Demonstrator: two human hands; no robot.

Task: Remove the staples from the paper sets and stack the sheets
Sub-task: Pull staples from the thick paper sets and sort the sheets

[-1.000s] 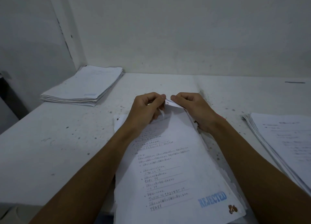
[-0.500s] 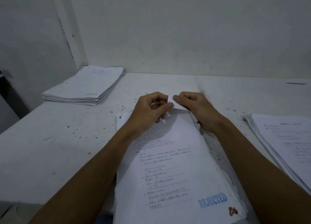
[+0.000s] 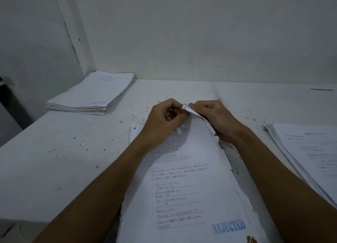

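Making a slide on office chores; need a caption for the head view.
Left hand and right hand pinch the far corner of a white "REJECTED"-stamped paper set on a speckled white table.

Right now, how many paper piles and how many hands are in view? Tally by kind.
Paper piles: 3 (far-left pile, centre pile, right pile)
Hands: 2 (left hand, right hand), both pinching the centre pile's top corner
Total: 5

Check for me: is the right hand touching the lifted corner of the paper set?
Touching. In the head view the right hand pinches the raised corner of the paper set, fingertips pressed on it with no gap.
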